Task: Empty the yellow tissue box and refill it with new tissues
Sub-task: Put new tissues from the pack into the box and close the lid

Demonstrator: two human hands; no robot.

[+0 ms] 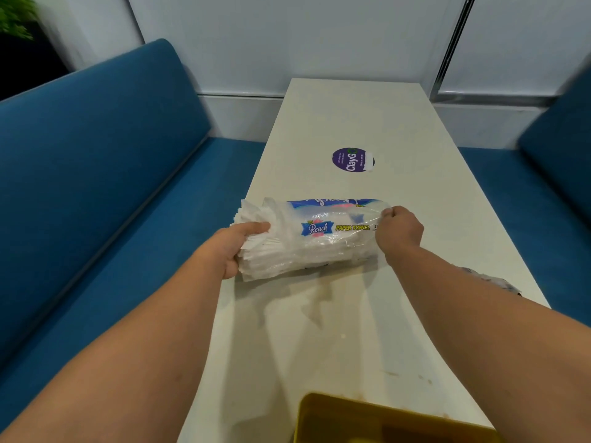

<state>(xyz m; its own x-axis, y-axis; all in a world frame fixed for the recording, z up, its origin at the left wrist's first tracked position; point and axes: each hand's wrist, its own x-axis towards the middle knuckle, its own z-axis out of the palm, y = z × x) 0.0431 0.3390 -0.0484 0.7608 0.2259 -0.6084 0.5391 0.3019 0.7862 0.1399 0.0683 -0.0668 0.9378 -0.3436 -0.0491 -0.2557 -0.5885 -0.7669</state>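
Note:
A clear plastic pack of white paper towels [319, 241], printed "Reach Paper Towel", lies across the middle of the white table [351, 314]. Its left end is open and the white stack [256, 219] sticks out there. My left hand [236, 244] grips that protruding stack at the pack's left end. My right hand [399, 231] pinches the plastic wrapper at the pack's right end. The yellow tissue box [367, 417] stands at the near edge of the table, open side up; only part of it shows and its inside looks dark.
A round purple sticker [351, 159] sits on the table beyond the pack. A crumpled piece of wrapping [489, 278] lies by the table's right edge, behind my right forearm. Blue benches [112, 187] flank the table on both sides, and a white wall closes the far end.

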